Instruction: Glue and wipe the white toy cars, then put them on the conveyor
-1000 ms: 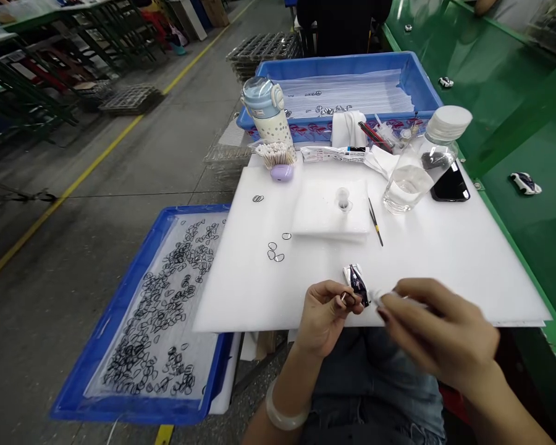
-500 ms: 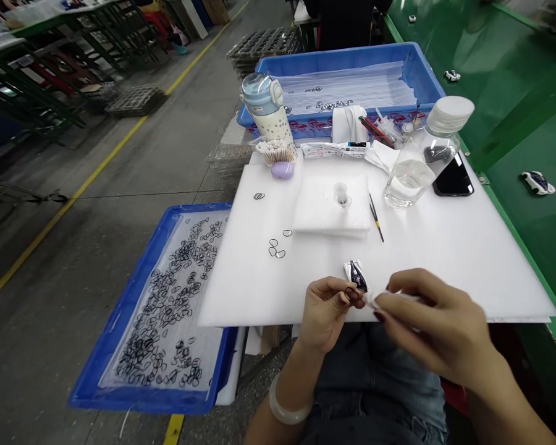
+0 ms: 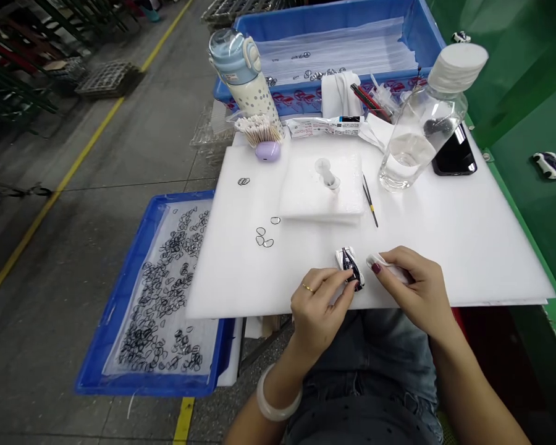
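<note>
A small black-and-white toy car (image 3: 345,258) lies on the white foam board (image 3: 222,278) near its front edge. The thumb and fingertips of my left hand (image 3: 322,303) are closed on the car's near end. I cannot make out any ring in those fingers. To the right, my right hand (image 3: 417,284) pinches a folded white cloth (image 3: 376,258) between thumb and fingers, apart from the car. Several thin black rings (image 3: 268,243) lie loose on the board to the left. Yellow-banded tweezers (image 3: 370,201) rest beyond the hands.
A foam pad (image 3: 301,191) carries a small clear holder (image 3: 328,175). Behind stand a liquid-filled bottle (image 3: 408,157), phone (image 3: 456,154), cotton swabs (image 3: 258,131), drinking bottle (image 3: 245,74) and blue bin (image 3: 282,99). A blue tray (image 3: 139,388) of black rings sits lower left.
My left hand has moved from holding a black ring up against the cloth down onto the toy car. My right hand has drawn back with the cloth. The view has tilted downward.
</note>
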Demonstrator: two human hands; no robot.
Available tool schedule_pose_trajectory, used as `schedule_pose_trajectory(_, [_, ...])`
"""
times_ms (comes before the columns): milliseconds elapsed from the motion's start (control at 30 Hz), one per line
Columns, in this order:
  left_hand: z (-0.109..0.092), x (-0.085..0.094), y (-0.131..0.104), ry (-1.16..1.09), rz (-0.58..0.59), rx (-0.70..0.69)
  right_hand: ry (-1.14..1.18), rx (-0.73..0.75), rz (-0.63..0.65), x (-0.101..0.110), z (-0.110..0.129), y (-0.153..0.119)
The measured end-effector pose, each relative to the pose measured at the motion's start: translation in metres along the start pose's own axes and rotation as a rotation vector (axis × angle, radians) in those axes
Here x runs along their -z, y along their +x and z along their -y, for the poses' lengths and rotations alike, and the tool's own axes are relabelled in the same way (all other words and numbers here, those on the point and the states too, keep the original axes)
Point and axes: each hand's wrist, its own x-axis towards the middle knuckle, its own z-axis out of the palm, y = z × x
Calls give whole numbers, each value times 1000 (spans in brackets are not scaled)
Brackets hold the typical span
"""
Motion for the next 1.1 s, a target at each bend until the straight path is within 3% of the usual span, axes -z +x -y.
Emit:
schedule_pose_trajectory(367, [-1, 0, 2, -1, 59, 68, -179, -4, 125, -4, 2, 3])
schedule_pose_trajectory(800, [2, 5, 4, -68, 126, 226, -233, 0, 113, -8, 2, 3])
schedule_pose_trajectory(1100, [5, 8, 10, -73, 197, 245, -262, 32, 91, -10, 1, 0])
